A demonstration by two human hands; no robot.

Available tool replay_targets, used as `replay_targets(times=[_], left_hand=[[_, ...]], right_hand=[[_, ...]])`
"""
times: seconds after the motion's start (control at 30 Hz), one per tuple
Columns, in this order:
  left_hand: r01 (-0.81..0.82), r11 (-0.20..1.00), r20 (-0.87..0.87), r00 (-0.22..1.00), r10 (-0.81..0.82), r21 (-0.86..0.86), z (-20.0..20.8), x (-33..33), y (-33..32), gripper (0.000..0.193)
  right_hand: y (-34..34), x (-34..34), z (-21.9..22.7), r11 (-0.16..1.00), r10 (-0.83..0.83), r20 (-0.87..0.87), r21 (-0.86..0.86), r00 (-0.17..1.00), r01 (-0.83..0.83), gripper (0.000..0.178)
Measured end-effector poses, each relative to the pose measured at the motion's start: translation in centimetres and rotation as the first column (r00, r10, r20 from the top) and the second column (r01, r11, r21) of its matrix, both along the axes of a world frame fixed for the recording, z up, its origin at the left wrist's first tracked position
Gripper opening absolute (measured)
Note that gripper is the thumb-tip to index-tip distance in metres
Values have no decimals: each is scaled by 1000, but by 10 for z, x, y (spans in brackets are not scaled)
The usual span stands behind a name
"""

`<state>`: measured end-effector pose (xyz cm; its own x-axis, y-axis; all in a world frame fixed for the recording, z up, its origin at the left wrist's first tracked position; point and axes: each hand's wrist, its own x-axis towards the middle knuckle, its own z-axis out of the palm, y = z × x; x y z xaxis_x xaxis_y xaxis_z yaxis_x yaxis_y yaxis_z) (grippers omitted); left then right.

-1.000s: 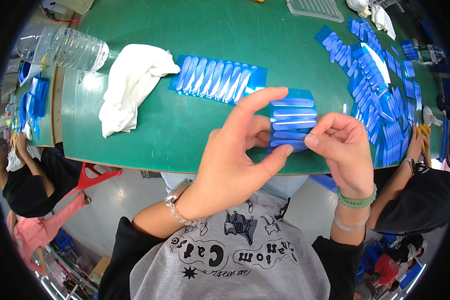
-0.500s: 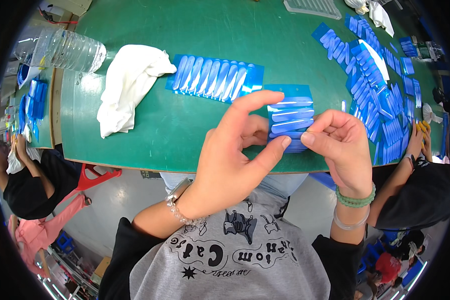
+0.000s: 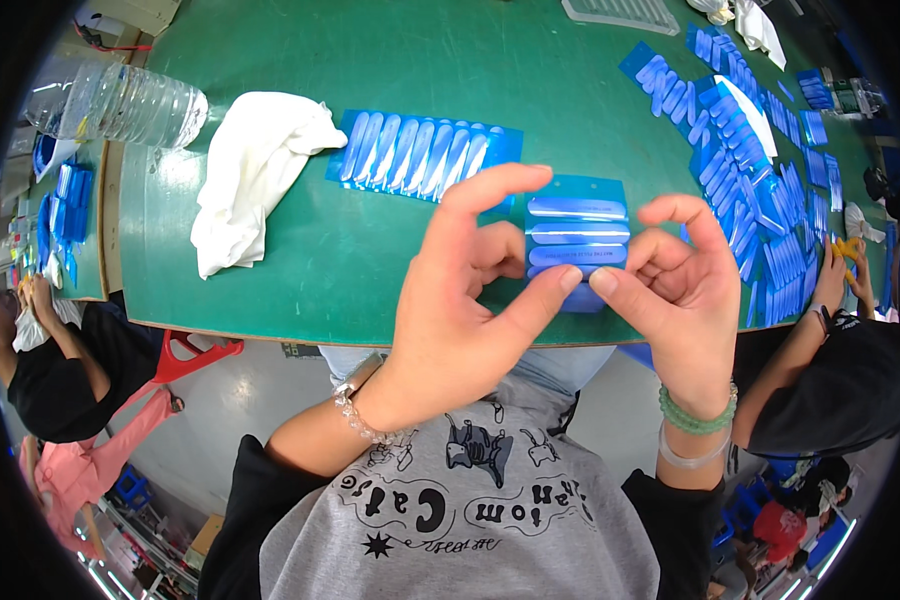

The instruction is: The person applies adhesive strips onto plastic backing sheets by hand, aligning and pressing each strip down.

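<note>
Between my two hands, above the near edge of the table, is a small blue film sheet (image 3: 576, 232) with a column of long rounded strips on it. My left hand (image 3: 480, 285) pinches its lower left, thumb in front, index finger raised along the side. On the lower right, my right hand (image 3: 675, 285) grips it with the thumb on the front face; its fingers curl behind and are partly hidden. Beyond my left hand, a wider blue sheet of similar strips (image 3: 410, 150) lies flat, with a crumpled white cloth (image 3: 260, 180) to its left.
A large pile of blue strip sheets (image 3: 740, 190) covers the right side of the green table (image 3: 490, 60). A clear plastic bottle (image 3: 130, 105) lies far left, and a clear ribbed tray (image 3: 625, 14) sits at the back. Co-workers' hands (image 3: 838, 275) work at the right edge.
My right hand has shifted slightly left, its thumb now on the sheet's lower front and its index finger lifted. The small sheet faces me more squarely.
</note>
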<state>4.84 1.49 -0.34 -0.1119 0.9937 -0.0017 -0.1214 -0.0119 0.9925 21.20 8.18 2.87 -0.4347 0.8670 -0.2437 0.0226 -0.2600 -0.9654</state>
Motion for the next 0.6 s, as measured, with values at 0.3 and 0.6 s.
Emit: replay_targets(times=[0.3,0.6], left_hand=[[-119,984,36,993,115,130,-2,6,2,42],[-30,998,-4,1000,30,55,-2,-2,3,44]], right_hand=[[-8,-2,-11,966,-45,45,258,998,32,27],[-5,3,-5,975,-35,-9,221,999,36,17]])
